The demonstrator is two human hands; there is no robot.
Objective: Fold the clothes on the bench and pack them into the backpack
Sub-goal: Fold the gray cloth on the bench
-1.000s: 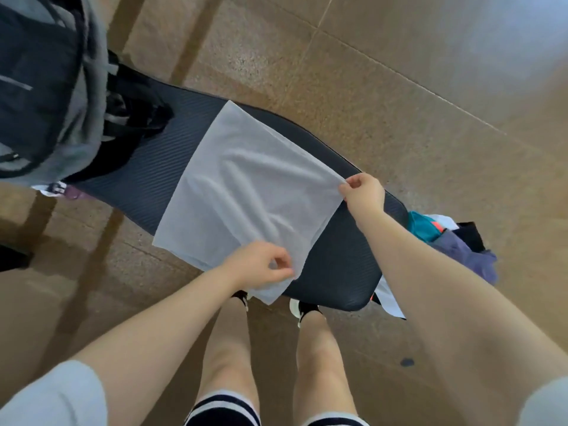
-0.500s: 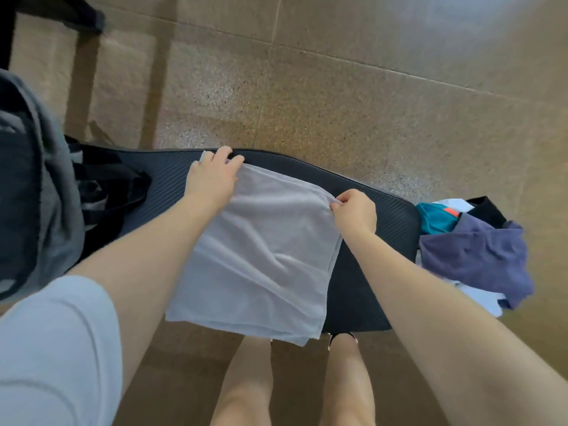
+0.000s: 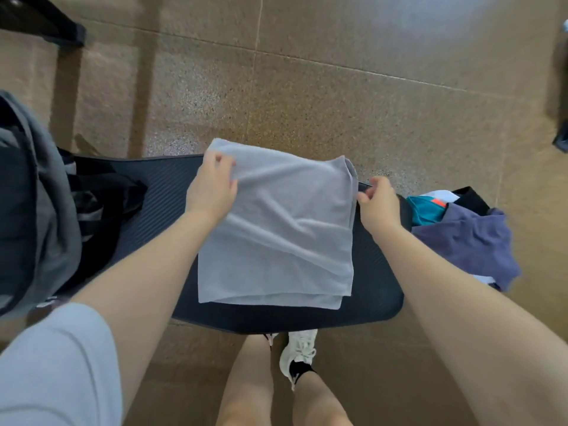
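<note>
A light grey cloth [image 3: 282, 235] lies folded into a rough square on the black ribbed bench [image 3: 378, 287]. My left hand [image 3: 212, 192] grips the cloth's far left corner, fingers curled over the edge. My right hand [image 3: 376, 201] sits just off the cloth's right edge, thumb touching it and fingers loosely apart, with bare bench showing between them. The grey backpack [image 3: 46, 216] stands at the left end of the bench, its black straps [image 3: 110, 192] lying on the seat.
A pile of unfolded clothes rests at the bench's right end: a purple garment [image 3: 467, 244] on top, with teal [image 3: 427, 209], black [image 3: 471, 198] and white pieces under it. Brown tiled floor [image 3: 338, 103] surrounds the bench. My legs and a white shoe [image 3: 299, 352] are below.
The cloth was folded in half from a single spread layer. My left hand carried the near edge up to the far left corner. My right hand let go of its corner.
</note>
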